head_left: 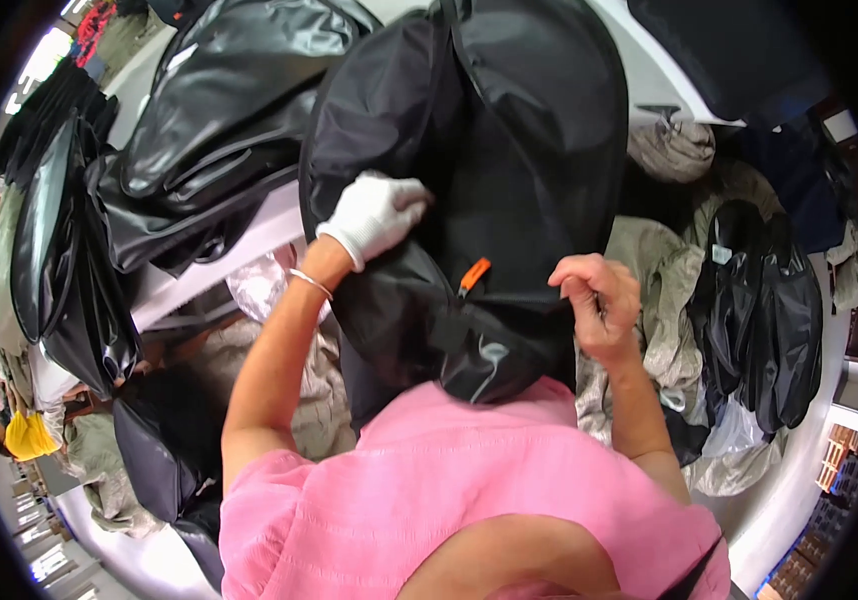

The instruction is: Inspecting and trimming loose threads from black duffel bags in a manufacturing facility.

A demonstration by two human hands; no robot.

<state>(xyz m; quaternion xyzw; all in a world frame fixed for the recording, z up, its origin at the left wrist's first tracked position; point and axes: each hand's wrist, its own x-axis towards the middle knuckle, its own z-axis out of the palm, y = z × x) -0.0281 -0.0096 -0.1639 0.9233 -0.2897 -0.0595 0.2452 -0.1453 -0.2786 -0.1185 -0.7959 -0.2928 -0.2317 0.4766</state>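
A large black fabric bag point(529, 150) with a rounded outline spreads in front of me, its near end against my pink shirt. Its middle is parted, and an orange zipper pull point(474, 276) lies near the lower end of that opening. My left hand point(377, 215), in a white glove, is closed on the bag's fabric left of the opening. My right hand point(601, 300) is bare, with curled fingers at the bag's right edge. What those fingers pinch, if anything, is too small to make out.
Shiny black bags point(239, 110) are heaped on the white table at the left. More black bags point(749, 310) and crumpled grey-beige fabric point(649, 280) lie at the right. A dark panel-like piece point(729, 50) is at the far right. Black pieces point(169, 440) hang low on the left.
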